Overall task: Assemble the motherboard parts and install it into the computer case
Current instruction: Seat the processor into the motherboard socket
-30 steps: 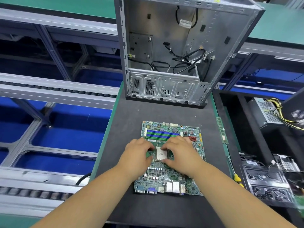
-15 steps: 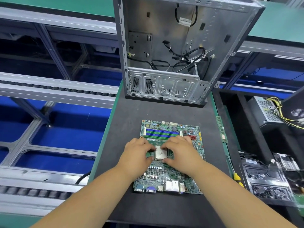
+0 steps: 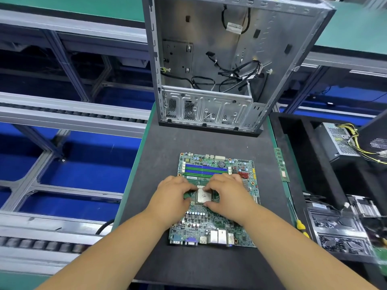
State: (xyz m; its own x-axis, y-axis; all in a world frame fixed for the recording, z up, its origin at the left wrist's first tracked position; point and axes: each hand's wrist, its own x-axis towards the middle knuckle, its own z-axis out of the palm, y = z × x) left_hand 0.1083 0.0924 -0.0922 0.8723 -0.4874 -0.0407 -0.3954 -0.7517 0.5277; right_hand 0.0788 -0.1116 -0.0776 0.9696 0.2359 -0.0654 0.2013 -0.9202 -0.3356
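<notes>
At an assembly bench, the open computer case (image 3: pixel 219 65) stands upright at the far end of the dark mat (image 3: pixel 159 155), loose black cables hanging inside and no board fitted. Near you, the green motherboard (image 3: pixel 215 225) lies flat on the mat, blue and green memory slots along its far edge, rear ports at its near edge. You look to be seating the silver processor (image 3: pixel 203 196) at mid-board, an early step. Your left hand (image 3: pixel 171 197) and right hand (image 3: pixel 228 195) flank the chip, fingers curled narrow against its edges. Next comes locking it down without tilting it, by my reading. A memory stick (image 3: pixel 281 165) waits on the mat's right edge.
</notes>
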